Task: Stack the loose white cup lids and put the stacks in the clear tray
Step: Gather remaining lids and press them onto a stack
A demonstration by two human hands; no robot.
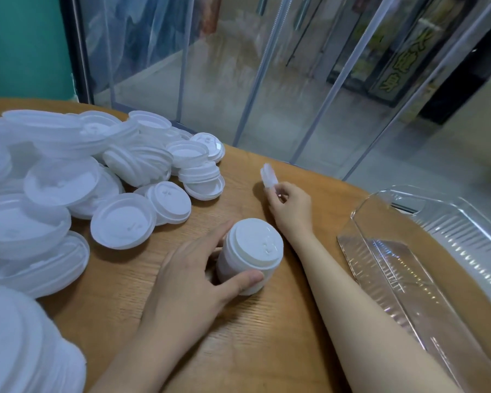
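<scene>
A short stack of white cup lids (250,262) stands on the wooden table (267,336) in the middle of the view. My left hand (193,282) grips it from the left, thumb on its near side and fingers behind it. Farther back, my right hand (291,205) pinches a single white lid (268,175) held on edge above the table. A large heap of loose white lids (102,177) covers the table's left side. The clear tray (442,251) lies at the right with nothing visible in it.
More lids crowd the near left corner (20,344). Clear plastic strip curtains (267,80) hang just behind the table's far edge. Bare wood shows between the heap and the tray.
</scene>
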